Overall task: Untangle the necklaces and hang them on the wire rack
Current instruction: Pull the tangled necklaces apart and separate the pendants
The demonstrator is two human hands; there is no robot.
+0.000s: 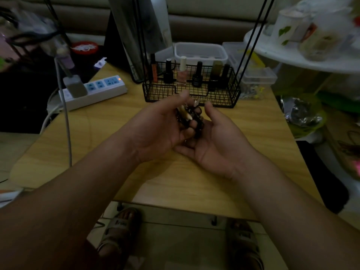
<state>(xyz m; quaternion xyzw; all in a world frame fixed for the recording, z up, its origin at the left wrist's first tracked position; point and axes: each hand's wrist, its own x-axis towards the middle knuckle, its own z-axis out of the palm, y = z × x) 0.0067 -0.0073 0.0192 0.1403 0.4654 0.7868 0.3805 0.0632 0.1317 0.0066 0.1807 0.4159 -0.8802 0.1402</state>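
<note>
A dark tangle of necklaces (191, 116), with pale tooth-shaped pendants sticking out, sits between my two hands above the middle of the wooden table (116, 121). My left hand (161, 127) curls around the bunch from the left, thumb on top. My right hand (216, 141) lies palm up beneath and beside it, fingers cupped under the beads. The black wire rack (191, 92) stands just behind my hands; its tall uprights rise out of the top of the view. No necklace hangs on it.
Several nail polish bottles (182, 72) stand in the rack's basket. A white power strip (93, 92) with a plugged charger lies at the left. Clear plastic boxes (200, 52) sit behind the rack. A white round shelf (303, 53) with jars is at the right.
</note>
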